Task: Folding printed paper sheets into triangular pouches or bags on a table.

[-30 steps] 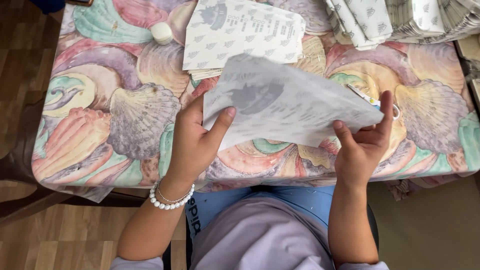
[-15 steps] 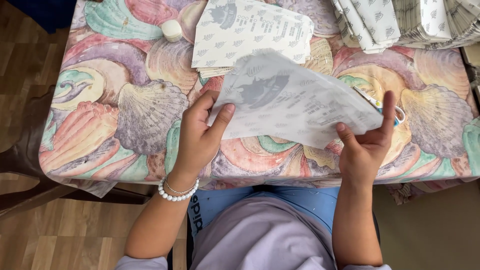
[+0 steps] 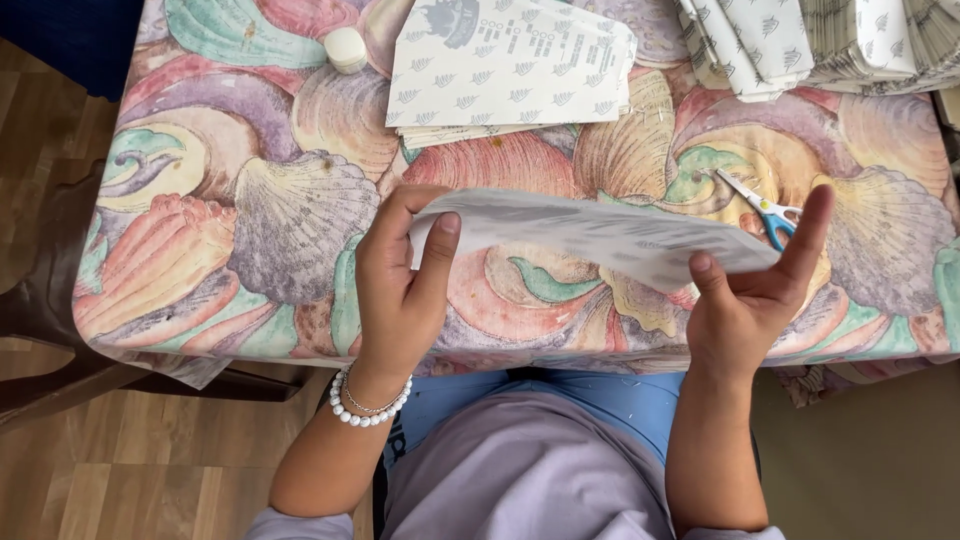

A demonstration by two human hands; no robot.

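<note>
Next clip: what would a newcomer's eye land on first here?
The loud seashell-patterned tablecloth, then the printed paper sheet held nearly edge-on above it between the left hand and right hand. Behind it lie a flat stack of similar sheets and blue-handled scissors at the right.

Even, soft daylight — sharp focus, faint shadows, no glare
</note>
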